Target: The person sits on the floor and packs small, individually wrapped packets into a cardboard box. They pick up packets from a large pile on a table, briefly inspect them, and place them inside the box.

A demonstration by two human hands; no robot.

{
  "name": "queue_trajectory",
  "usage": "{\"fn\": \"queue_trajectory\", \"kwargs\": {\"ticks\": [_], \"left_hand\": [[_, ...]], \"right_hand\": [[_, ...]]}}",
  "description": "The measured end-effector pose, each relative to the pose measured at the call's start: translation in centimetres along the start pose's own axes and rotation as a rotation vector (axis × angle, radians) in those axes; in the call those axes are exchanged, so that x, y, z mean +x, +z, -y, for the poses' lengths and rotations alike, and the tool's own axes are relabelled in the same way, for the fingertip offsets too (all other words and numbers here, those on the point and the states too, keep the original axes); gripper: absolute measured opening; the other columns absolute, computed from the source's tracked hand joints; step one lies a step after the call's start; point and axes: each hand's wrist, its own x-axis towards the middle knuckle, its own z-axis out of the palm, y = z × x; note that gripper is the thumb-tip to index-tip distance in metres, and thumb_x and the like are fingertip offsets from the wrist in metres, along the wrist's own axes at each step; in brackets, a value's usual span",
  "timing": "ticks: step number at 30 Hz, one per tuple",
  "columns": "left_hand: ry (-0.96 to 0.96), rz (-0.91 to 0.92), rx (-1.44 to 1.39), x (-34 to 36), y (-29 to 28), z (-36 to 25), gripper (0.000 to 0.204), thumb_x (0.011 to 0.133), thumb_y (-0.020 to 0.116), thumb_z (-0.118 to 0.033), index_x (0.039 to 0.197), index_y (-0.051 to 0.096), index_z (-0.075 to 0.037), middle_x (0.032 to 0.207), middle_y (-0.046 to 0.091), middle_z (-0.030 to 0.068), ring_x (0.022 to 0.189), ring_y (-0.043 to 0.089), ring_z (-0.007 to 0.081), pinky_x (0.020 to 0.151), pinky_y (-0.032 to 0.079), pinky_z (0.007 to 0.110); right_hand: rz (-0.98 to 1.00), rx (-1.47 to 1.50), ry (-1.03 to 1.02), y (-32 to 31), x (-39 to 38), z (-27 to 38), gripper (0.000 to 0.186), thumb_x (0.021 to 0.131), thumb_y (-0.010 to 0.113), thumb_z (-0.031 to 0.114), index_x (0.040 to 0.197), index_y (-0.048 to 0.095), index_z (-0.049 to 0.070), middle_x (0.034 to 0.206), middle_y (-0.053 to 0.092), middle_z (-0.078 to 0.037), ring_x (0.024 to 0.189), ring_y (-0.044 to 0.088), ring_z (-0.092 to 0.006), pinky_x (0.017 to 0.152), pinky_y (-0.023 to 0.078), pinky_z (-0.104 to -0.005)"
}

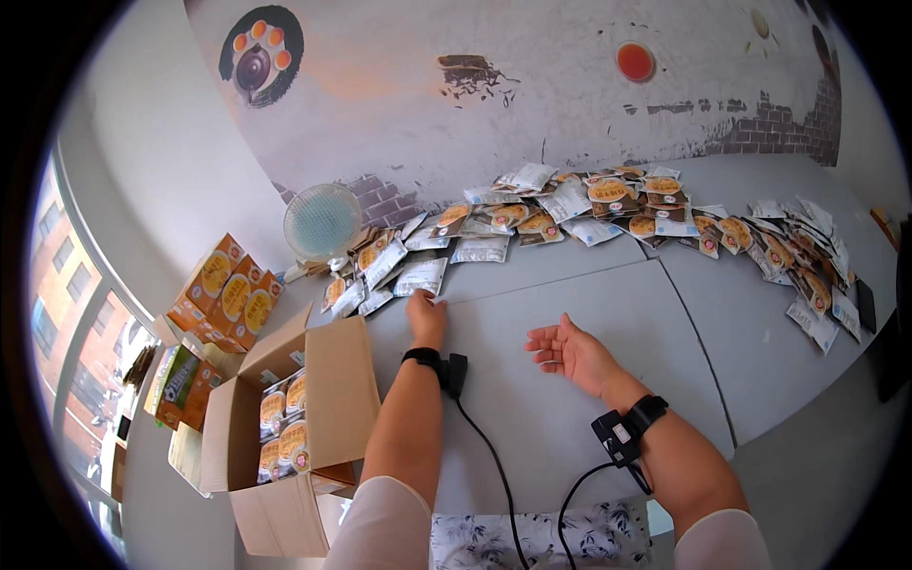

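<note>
My left hand (427, 320) is closed at the near edge of a white-backed food packet (420, 275), its curled fingertips partly hidden. That packet lies at the near left end of a long heap of flat brown-and-white sachets (541, 226). Over the middle of the grey table (532, 418), my right hand (578, 359) is open, palm turned inward and fingers apart, holding nothing. Left of my left forearm stands an open cardboard box (342, 389) with its flaps up. Inside it, several packets (282, 427) sit in rows with their printed fronts showing.
A second pile of packets (803, 256) lies at the right end. Behind the box are orange cartons (228, 294), a green-and-orange box (180, 389) and a small round fan (323, 223). Cables (494, 456) run from both wrist straps toward my lap. A window lines the left.
</note>
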Motion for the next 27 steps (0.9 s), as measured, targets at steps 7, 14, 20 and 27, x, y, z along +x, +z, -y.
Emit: {"fn": "queue_trajectory", "kwargs": {"ticks": [7,14,20,27], "left_hand": [[0.243,0.095,0.231,1.8,-0.9,0.8,0.031,0.072,0.070,-0.014,0.092,0.049,-0.005,0.090,0.057,0.0184,0.081,0.056,0.0359,0.070,0.045,0.042],[0.332,0.362,0.617,3.5,-0.6,-1.7,0.019,0.082,0.055,-0.010,0.098,0.049,-0.002,0.092,0.059,0.0215,0.087,0.060,0.0370,0.075,0.049,0.043],[0.362,0.346,0.773,3.4,-0.2,-2.6,0.013,0.084,0.048,-0.008,0.095,0.051,0.000,0.091,0.061,0.0179,0.087,0.062,0.0319,0.072,0.053,0.037],[0.437,0.122,0.851,1.9,-2.1,-3.8,0.013,0.083,0.050,-0.010,0.093,0.051,-0.001,0.091,0.059,0.0133,0.086,0.061,0.0268,0.070,0.053,0.037]], "right_hand": [[-0.001,0.001,-0.021,0.4,0.0,0.0,0.056,0.094,0.033,0.050,0.112,0.055,0.001,0.105,0.060,-0.009,0.088,0.056,-0.0135,0.080,0.045,-0.0280],[0.000,0.033,-0.022,0.2,0.1,-0.1,0.056,0.094,0.033,0.049,0.113,0.054,0.001,0.104,0.060,-0.009,0.087,0.057,-0.0128,0.080,0.046,-0.0277],[0.018,0.041,-0.018,-0.1,0.2,-0.3,0.057,0.094,0.032,0.049,0.115,0.053,0.001,0.106,0.059,-0.009,0.088,0.058,-0.0137,0.082,0.046,-0.0293],[0.004,0.040,-0.026,-0.1,-0.1,-0.1,0.057,0.093,0.035,0.051,0.112,0.055,0.002,0.104,0.060,-0.008,0.086,0.057,-0.0129,0.079,0.046,-0.0275]]}}
